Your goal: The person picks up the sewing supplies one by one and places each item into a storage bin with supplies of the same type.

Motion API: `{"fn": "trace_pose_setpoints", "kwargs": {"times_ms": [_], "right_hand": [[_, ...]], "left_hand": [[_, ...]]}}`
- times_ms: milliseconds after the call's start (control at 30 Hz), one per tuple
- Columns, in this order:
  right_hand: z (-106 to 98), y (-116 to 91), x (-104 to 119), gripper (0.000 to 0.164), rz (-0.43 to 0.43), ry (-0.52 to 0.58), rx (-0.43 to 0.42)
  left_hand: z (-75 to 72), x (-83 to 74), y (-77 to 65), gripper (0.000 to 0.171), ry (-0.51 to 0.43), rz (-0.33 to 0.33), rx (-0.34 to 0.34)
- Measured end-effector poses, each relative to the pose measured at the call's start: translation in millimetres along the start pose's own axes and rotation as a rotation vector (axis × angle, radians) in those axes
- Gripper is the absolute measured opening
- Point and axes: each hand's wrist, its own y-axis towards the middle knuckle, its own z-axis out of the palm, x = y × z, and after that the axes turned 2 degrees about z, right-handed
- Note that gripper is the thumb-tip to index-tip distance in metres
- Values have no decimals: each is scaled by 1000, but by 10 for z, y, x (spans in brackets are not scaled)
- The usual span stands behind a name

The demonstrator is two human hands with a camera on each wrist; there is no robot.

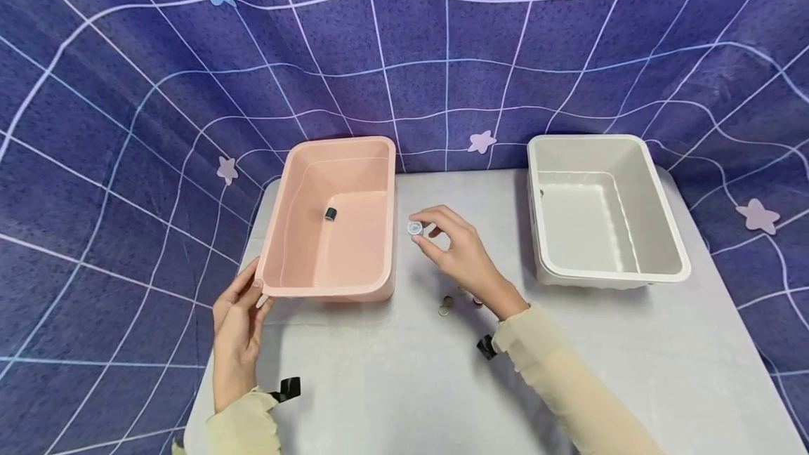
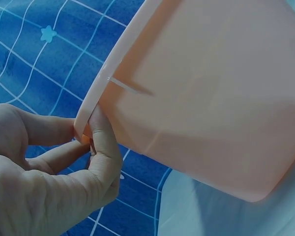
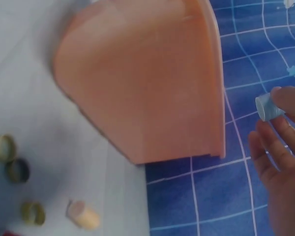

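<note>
My right hand (image 1: 464, 251) pinches a small light-blue cylinder (image 3: 268, 107) between thumb and fingertip, held up beside the right wall of the pink tub. Its round end (image 1: 414, 228) faces up in the head view. With thumb and fingers, my left hand (image 1: 237, 328) grips the near left corner of the pink tub (image 2: 211, 108) at its rim. Inside that tub lies a small dark cylinder (image 1: 331, 214). Below my right hand, olive ring-shaped pieces (image 3: 5, 148) and a peach cylinder (image 3: 83, 215) rest on the table.
A white-grey tub (image 1: 607, 277) stands at the right of the table. The pale-covered table (image 1: 404, 385) meets a blue curtain (image 1: 417, 90) with a grid pattern and stars at the back and sides. A reddish piece (image 1: 477, 302) lies partly behind my right wrist.
</note>
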Motion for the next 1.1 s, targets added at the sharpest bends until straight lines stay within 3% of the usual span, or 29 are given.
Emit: {"fn": "trace_pose_setpoints", "kwargs": {"times_ms": [533, 700, 867, 1100], "right_hand": [[335, 587, 193, 30, 53, 163, -17], [441, 738, 253, 28, 63, 188, -26], [549, 903, 271, 29, 113, 211, -33], [690, 1152, 216, 29, 195, 232, -46]], "left_hand": [[-5, 17, 2, 48, -31, 26, 26], [-2, 11, -1, 49, -12, 19, 0], [11, 3, -8, 51, 0, 5, -33], [14, 19, 4, 51, -20, 13, -15]]}}
